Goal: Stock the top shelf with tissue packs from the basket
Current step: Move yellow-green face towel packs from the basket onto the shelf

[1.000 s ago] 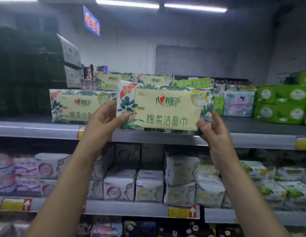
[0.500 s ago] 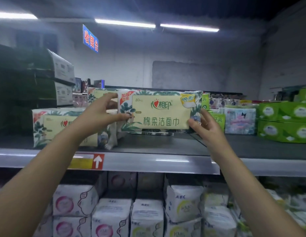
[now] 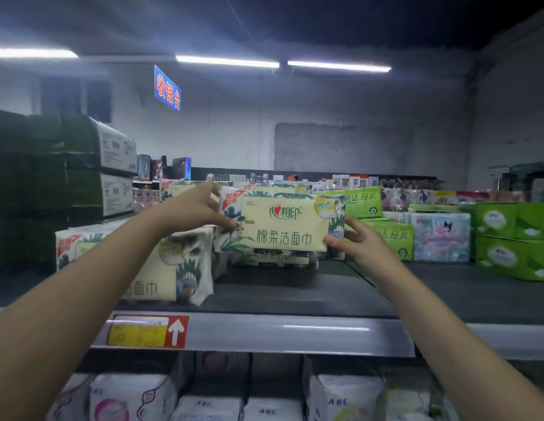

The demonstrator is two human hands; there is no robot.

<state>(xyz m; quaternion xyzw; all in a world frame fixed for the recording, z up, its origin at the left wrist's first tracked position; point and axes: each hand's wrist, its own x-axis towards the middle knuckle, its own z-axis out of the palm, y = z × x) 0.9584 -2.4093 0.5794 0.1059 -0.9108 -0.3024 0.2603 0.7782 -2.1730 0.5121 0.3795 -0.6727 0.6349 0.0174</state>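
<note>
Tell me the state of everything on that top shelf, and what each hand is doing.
held tissue pack, upright, gripped at both ends.
left hand, grips the pack's left end.
right hand, pinches its lower right corner.
flat pack, lying on the top shelf under the held one.
front pack, standing at the shelf's left front, partly behind the left arm.
green packs, two upright, right of the held pack.

Retail shop interior: packaged goods (image 3: 440, 235) are filling tiered metal shelving (image 3: 295, 332), a price label (image 3: 148, 331) is sitting on the shelf edge, and a blue cashier sign (image 3: 167, 88) is hanging below strip lights (image 3: 228, 61).
</note>
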